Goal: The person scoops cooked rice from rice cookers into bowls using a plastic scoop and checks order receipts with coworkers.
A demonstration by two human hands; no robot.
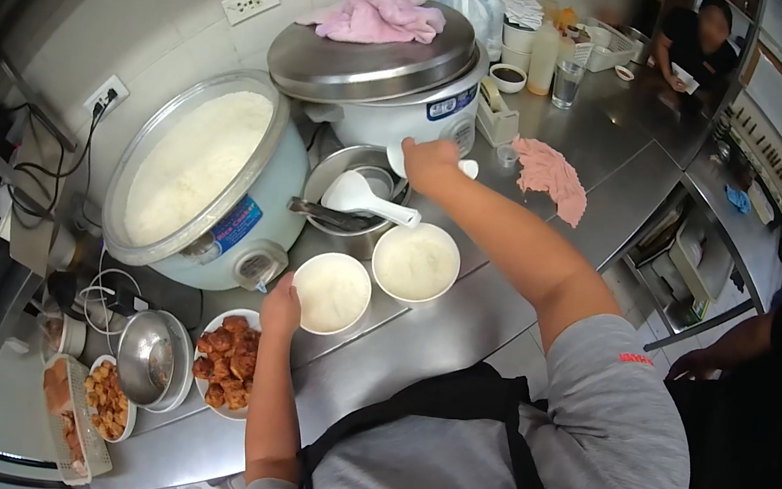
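Observation:
My left hand (281, 307) is closed on the side of a white bowl of rice (331, 293). My right hand (431, 166) grips a white rice paddle (396, 158), whose handle sticks out past my fingers, above a steel pot (326, 172). A second white rice paddle (352, 194) and dark tongs (320, 213) lie across the pot's rim. Close to the pot and the first bowl stands another white bowl of rice (416, 262). To the left, an open rice cooker (267, 226) is full of white rice.
A lidded rice cooker (378, 126) with a pink cloth (385, 16) stands behind. Fried pieces fill a bowl (227, 362) near steel bowls (149, 360). A pink cloth (549, 179) lies on the counter. One person (700, 53) is at the back, another person's hand (724, 350) at right.

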